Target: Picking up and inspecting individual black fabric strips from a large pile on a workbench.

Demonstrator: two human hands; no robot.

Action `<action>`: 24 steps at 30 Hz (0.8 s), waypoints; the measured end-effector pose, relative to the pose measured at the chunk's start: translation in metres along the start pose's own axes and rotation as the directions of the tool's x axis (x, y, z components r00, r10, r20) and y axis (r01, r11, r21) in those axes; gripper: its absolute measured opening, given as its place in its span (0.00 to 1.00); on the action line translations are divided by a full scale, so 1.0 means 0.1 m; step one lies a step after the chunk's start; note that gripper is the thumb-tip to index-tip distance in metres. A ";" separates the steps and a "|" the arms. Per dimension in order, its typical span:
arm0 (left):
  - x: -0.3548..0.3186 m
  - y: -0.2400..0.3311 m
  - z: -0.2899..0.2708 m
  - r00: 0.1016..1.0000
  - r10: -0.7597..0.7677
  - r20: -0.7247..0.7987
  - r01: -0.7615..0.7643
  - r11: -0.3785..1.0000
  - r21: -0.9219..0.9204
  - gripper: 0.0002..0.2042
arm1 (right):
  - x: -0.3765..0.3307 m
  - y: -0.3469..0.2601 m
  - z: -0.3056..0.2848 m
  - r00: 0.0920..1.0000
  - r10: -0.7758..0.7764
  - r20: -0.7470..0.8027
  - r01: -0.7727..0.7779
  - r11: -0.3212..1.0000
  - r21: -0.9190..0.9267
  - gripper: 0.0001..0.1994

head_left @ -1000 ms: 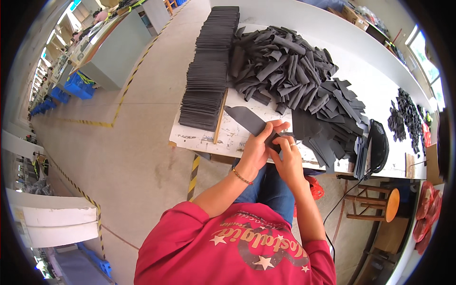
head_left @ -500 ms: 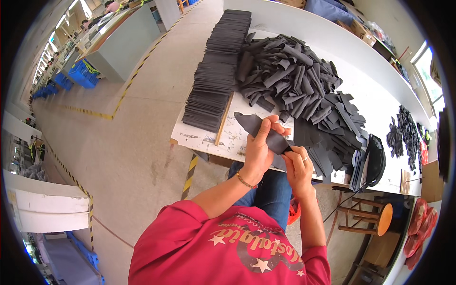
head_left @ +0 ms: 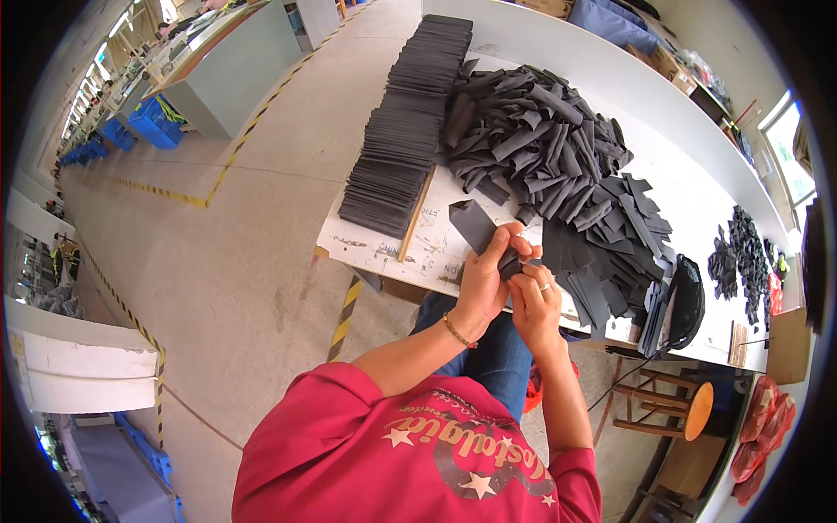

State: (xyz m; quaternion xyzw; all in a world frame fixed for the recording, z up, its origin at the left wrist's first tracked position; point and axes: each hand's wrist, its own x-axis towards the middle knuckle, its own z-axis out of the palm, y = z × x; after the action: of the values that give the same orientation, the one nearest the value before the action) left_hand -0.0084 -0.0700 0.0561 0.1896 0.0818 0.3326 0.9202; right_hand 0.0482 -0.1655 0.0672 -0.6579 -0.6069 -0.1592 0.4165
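Right hand (head_left: 534, 307) pinching near end of a bendy black strip (head_left: 473, 228); left hand (head_left: 485, 281) pinching its middle, all above white table's (head_left: 350, 243) front edge. Uneven pull could crease it. Beyond: curled black strips (head_left: 542, 144), loosely heaped; a bump could slide some off.

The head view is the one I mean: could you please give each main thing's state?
Dark strip: held, far end free
Left hand: closed around the strip
Right hand: closed at its near end
Row of strips: tightly stacked
Heap: loose, mostly curled
Flat pieces: spread, overlapping
Stool: unoccupied
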 end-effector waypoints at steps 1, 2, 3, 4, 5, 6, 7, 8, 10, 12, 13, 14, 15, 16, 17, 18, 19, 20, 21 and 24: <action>0.00 -0.01 0.00 1.000 0.000 0.002 0.000 1.000 0.001 0.15 | -0.01 0.01 0.02 1.000 0.003 -0.003 -0.003 1.000 -0.007 0.10; 0.00 -0.01 -0.03 1.000 -0.017 0.008 0.017 1.000 0.006 0.15 | -0.03 0.01 0.05 1.000 0.005 -0.001 -0.005 1.000 -0.015 0.10; 0.00 -0.02 -0.05 0.999 -0.033 0.015 0.033 0.999 0.012 0.15 | -0.04 0.02 0.07 1.000 0.004 0.001 -0.004 1.000 -0.017 0.10; 0.02 -0.01 -0.08 0.999 -0.033 0.017 0.033 0.999 0.009 0.15 | -0.05 0.02 0.09 1.000 0.017 -0.004 -0.017 1.000 -0.024 0.09; 0.04 0.01 -0.09 0.998 -0.059 0.020 0.059 0.998 0.016 0.15 | -0.06 0.03 0.10 1.000 0.029 -0.009 -0.030 0.999 -0.031 0.09; 0.06 0.02 -0.10 0.996 -0.086 0.023 0.085 0.996 0.024 0.15 | -0.08 0.03 0.11 1.000 0.028 -0.009 -0.028 0.999 -0.034 0.09; 0.07 0.04 -0.11 0.996 -0.087 0.028 0.087 0.996 0.022 0.15 | -0.11 0.01 0.11 0.993 0.115 0.022 -0.115 0.993 -0.021 0.09; 0.08 0.07 -0.10 0.997 -0.066 -0.035 0.068 0.997 0.048 0.15 | -0.10 -0.02 0.11 0.979 0.198 0.054 -0.198 0.980 -0.007 0.10; 0.13 0.17 -0.12 0.998 -0.033 -0.046 0.039 0.990 0.135 0.16 | -0.09 -0.12 -0.02 0.964 0.246 0.101 -0.244 0.969 -0.025 0.10; 0.16 0.36 -0.12 0.994 -0.060 0.091 0.031 0.955 0.296 0.17 | -0.10 -0.16 -0.16 0.918 0.366 0.152 -0.375 0.926 0.037 0.15; 0.17 0.45 -0.11 0.970 -0.109 0.215 0.001 0.894 0.448 0.17 | -0.06 -0.12 -0.27 0.903 0.422 0.080 -0.430 0.890 0.150 0.18; 0.17 0.53 -0.08 0.946 -0.167 0.278 -0.009 0.843 0.537 0.17 | 0.05 -0.10 -0.40 0.899 0.436 0.033 -0.435 0.887 0.155 0.20; 0.12 0.57 -0.06 0.940 -0.189 0.285 0.006 0.842 0.539 0.17 | 0.17 -0.07 -0.51 0.892 0.451 -0.015 -0.443 0.882 0.163 0.21; 0.10 0.59 -0.02 0.899 -0.292 0.327 0.050 0.809 0.585 0.17 | 0.33 -0.09 -0.58 0.880 0.474 0.003 -0.463 0.859 0.220 0.20; 0.08 0.62 -0.01 0.850 -0.387 0.358 0.083 0.769 0.634 0.17 | 0.49 -0.12 -0.59 0.871 0.492 0.024 -0.477 0.832 0.283 0.19; 0.06 0.61 0.01 0.838 -0.423 0.346 0.076 0.718 0.692 0.15 | 0.62 -0.13 -0.61 0.880 0.468 0.080 -0.468 0.829 0.306 0.21; 0.04 0.59 -0.01 0.823 -0.444 0.355 0.085 0.713 0.696 0.15 | 0.67 -0.10 -0.59 0.880 0.440 0.178 -0.474 0.816 0.331 0.17; 0.03 0.56 -0.05 0.807 -0.473 0.353 0.094 0.693 0.715 0.14 | 0.67 -0.06 -0.54 0.857 0.437 0.272 -0.514 0.764 0.391 0.14; 0.02 0.54 -0.04 0.788 -0.505 0.352 0.102 0.671 0.734 0.13 | 0.65 -0.01 -0.49 0.829 0.426 0.362 -0.555 0.704 0.444 0.12; -0.08 0.46 -0.07 0.769 -0.537 0.348 0.178 0.702 0.690 0.12 | 0.62 0.01 -0.39 0.857 0.444 0.260 -0.504 0.624 0.597 0.09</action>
State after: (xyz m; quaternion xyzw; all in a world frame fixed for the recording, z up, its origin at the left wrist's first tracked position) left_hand -0.0430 -0.0403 0.0683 0.5436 -0.0314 0.0278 0.8383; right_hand 0.0741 -0.1525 0.1348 -0.6155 -0.4459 0.2042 0.6169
